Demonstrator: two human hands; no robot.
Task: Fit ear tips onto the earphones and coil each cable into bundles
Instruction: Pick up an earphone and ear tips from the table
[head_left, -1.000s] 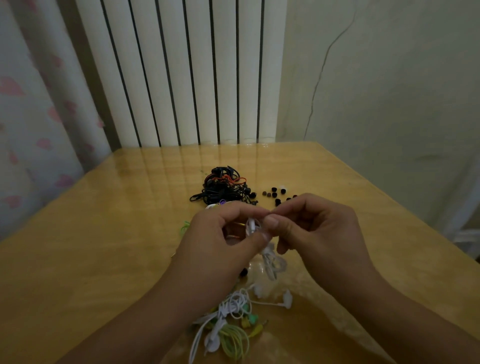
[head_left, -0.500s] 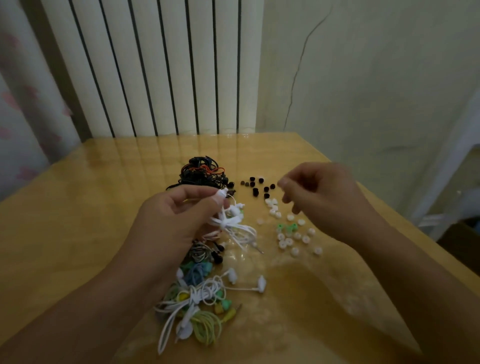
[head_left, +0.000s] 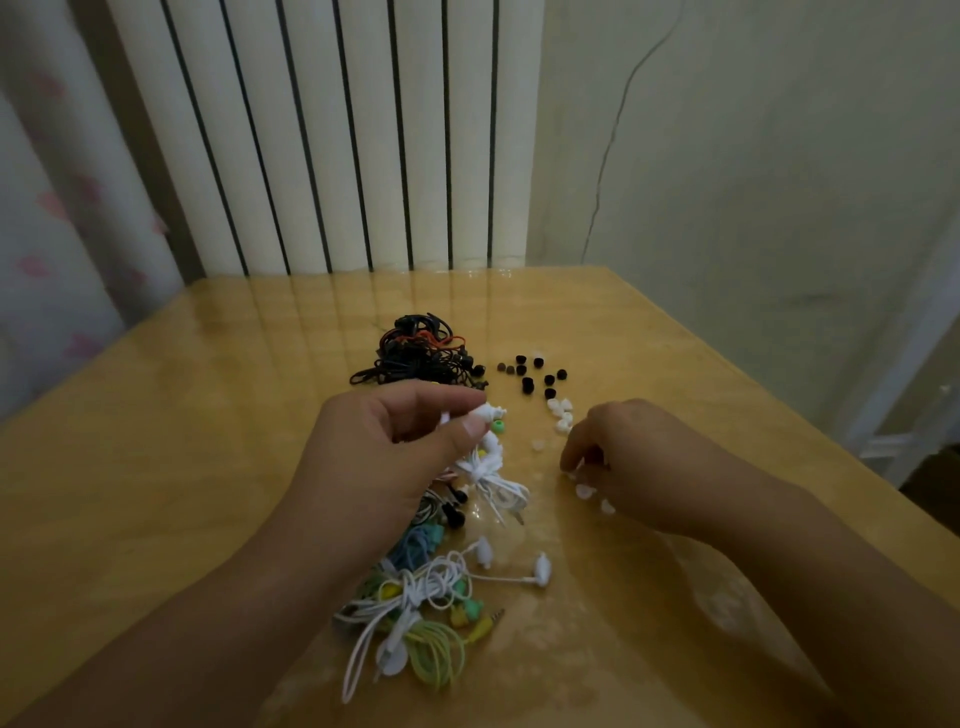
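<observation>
My left hand (head_left: 395, 447) pinches a white earbud (head_left: 485, 413) between thumb and fingers, above the table; its bundled white cable (head_left: 491, 475) hangs below. My right hand (head_left: 623, 457) is down on the table among loose white ear tips (head_left: 561, 413), fingers curled with the tips touching one; whether it grips the tip is hidden. Black ear tips (head_left: 535, 371) lie farther back. A green ear tip (head_left: 497, 427) sits by my left thumb.
A tangle of black earphones (head_left: 415, 356) lies at the table's middle back. White, green, yellow and blue earphones (head_left: 421, 597) are heaped near me. The wooden table (head_left: 156, 441) ends at a white radiator (head_left: 332, 135) and wall; its right edge drops off.
My hands came apart from a joint grip on the earbud. The right hand swung right and dropped onto the white ear tips. The left hand kept the earbud.
</observation>
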